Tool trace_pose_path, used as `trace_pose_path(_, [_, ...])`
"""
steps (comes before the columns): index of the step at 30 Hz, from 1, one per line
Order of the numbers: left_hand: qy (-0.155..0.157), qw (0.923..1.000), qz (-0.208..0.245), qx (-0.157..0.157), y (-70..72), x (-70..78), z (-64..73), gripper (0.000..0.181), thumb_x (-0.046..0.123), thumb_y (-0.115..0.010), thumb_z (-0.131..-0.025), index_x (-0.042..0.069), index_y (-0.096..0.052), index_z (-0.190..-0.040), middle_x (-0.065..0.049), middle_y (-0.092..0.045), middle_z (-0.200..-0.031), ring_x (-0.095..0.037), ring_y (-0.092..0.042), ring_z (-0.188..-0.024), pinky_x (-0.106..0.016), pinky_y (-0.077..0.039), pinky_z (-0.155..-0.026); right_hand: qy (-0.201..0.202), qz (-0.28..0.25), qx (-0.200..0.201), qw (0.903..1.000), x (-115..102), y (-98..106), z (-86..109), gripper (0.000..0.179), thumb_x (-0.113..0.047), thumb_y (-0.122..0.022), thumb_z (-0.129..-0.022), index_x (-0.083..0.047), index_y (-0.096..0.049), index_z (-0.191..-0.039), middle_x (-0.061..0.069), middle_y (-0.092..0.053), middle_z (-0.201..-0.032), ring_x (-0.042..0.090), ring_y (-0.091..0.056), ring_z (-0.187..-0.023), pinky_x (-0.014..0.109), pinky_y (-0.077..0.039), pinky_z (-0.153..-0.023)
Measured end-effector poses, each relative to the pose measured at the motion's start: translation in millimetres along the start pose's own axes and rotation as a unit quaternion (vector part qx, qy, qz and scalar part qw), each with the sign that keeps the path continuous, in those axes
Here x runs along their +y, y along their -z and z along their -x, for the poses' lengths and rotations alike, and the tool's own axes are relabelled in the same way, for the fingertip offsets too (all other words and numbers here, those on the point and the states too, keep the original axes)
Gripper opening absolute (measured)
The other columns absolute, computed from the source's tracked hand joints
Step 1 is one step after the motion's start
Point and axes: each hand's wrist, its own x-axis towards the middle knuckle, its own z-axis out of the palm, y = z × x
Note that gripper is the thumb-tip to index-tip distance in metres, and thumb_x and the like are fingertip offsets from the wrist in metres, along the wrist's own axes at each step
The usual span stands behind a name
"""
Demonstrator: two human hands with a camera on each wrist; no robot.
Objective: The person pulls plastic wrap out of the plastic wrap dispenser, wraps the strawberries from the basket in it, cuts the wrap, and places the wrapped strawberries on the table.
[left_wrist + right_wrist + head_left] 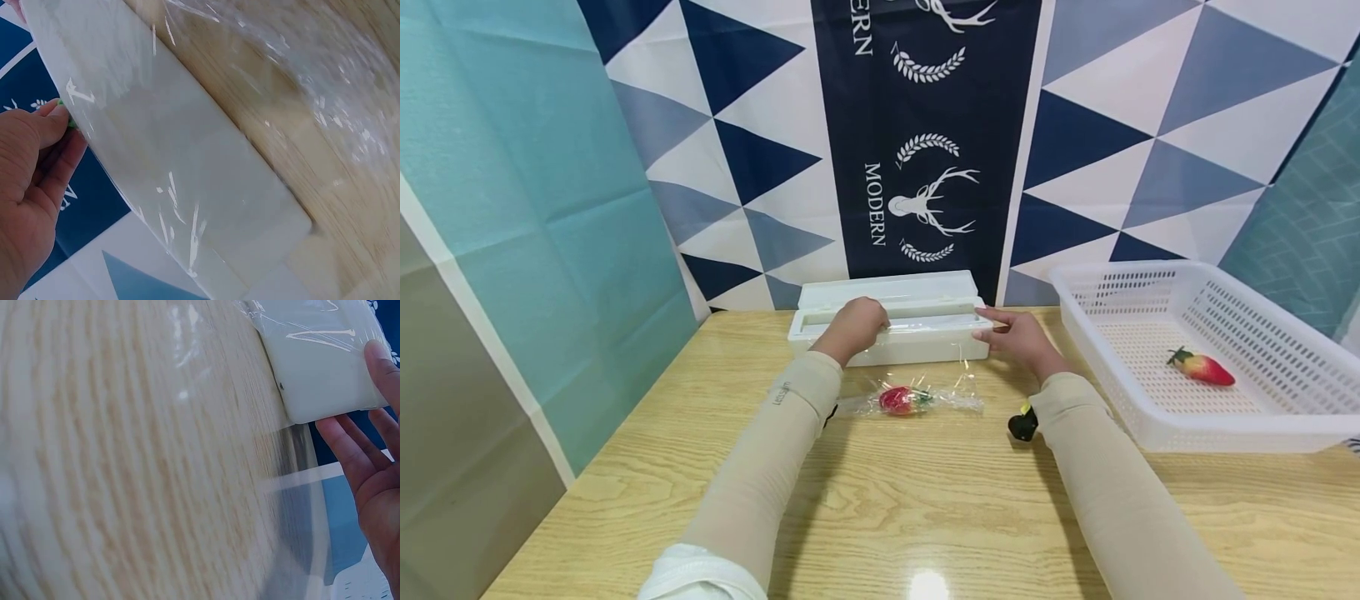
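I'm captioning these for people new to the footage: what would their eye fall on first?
Probably the wrapped strawberry, red in clear film on the wooden table, in front of the white box. Next, the second strawberry, in the white basket at the head view's right. Then the left hand, pinching a small green piece at the box's edge, and the right hand, touching its right end.
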Motion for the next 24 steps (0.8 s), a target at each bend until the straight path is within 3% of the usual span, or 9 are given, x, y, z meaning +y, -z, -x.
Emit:
trace_pose_path(9, [0.006,0.9996,0.008,0.026,3.0,-26.1,27.3,0.029,-0.01,-0.055,-0.089,0.008,-0.078,-0.084,-0.004,-0.074,-0.091,-0.018,-0.068,-0.087,-0.032,-0.053,-0.087,0.015,-0.013,-0.001,0.9998,3.2,-0.4,-1.8,0.062,-0.033,-0.074,-0.087,-0.017,-0.052,-0.142,0.01,-0.036,-0.154,0.021,-0.065,-0.092,0.035,-0.055,-0.078])
trace_pose_path(14, [-0.006,0.9992,0.02,0.035,3.0,-31.9,34.6,0.031,-0.012,-0.052,-0.088,0.005,-0.074,-0.074,-0.005,-0.073,-0.086,-0.018,-0.064,-0.08,-0.033,-0.053,-0.082,0.009,-0.027,-0.005,0.9996,6.1,-1.3,-2.4,0.065,-0.035,-0.076,-0.085,-0.017,-0.052,-0.142,0.01,-0.037,-0.153,0.018,-0.065,-0.089,0.032,-0.055,-0.077])
trace_pose_path(24, [-0.006,0.999,0.024,0.038,2.1,-40.0,37.4,0.027,-0.008,-0.057,-0.09,0.007,-0.079,-0.087,-0.006,-0.074,-0.093,-0.021,-0.068,-0.091,-0.034,-0.053,-0.087,0.013,-0.022,-0.005,0.9997,8.2,1.5,-4.4,0.064,-0.035,-0.075,-0.085,-0.018,-0.052,-0.142,0.008,-0.036,-0.154,0.02,-0.064,-0.096,0.029,-0.055,-0.078])
